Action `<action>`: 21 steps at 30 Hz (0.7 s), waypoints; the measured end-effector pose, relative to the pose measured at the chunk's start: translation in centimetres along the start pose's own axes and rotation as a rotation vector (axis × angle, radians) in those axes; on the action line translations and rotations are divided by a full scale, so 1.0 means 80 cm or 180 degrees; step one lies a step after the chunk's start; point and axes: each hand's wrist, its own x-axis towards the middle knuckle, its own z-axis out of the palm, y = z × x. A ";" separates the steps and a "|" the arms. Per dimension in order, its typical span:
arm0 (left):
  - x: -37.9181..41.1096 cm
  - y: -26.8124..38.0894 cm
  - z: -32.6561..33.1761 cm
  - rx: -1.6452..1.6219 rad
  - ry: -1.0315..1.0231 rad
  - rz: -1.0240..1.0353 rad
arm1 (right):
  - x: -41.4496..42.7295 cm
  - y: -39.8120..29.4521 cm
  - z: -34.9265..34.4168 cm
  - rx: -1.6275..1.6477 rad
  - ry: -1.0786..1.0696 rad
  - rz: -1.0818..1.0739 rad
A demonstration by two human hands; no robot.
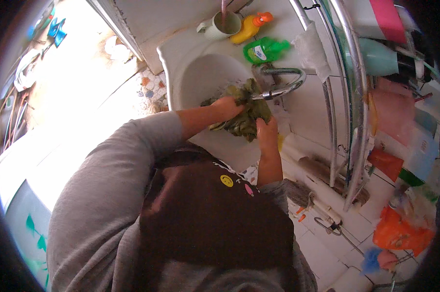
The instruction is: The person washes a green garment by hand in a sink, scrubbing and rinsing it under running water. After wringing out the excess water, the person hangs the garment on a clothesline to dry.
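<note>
A crumpled, wet olive-green cloth is bunched over the white washbasin, beneath the spout of the chrome faucet. My left hand grips its upper left part, with the fingers partly hidden in the folds. My right hand holds the right edge of the cloth, its thumb on top and the other fingers hidden below. Water splashes in the basin just beyond the cloth.
On the basin's far rim stand a pale mug, a yellow bottle with an orange top and a green bottle. Metal rack poles rise at the right, with a white cloth hanging there. Pipes run below.
</note>
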 end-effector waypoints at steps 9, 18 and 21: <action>-0.008 -0.036 -0.077 -0.4679 -0.1527 -0.1342 | -0.029 -0.054 -0.006 -0.0715 -0.0086 -0.0310; 0.031 0.029 -0.071 -0.2045 -0.0465 -0.0612 | -0.035 -0.062 0.001 -0.1340 -0.0614 -0.0681; 0.024 0.049 -0.062 -0.2411 -0.0576 -0.1039 | -0.028 -0.047 -0.003 -0.1548 -0.0309 -0.0997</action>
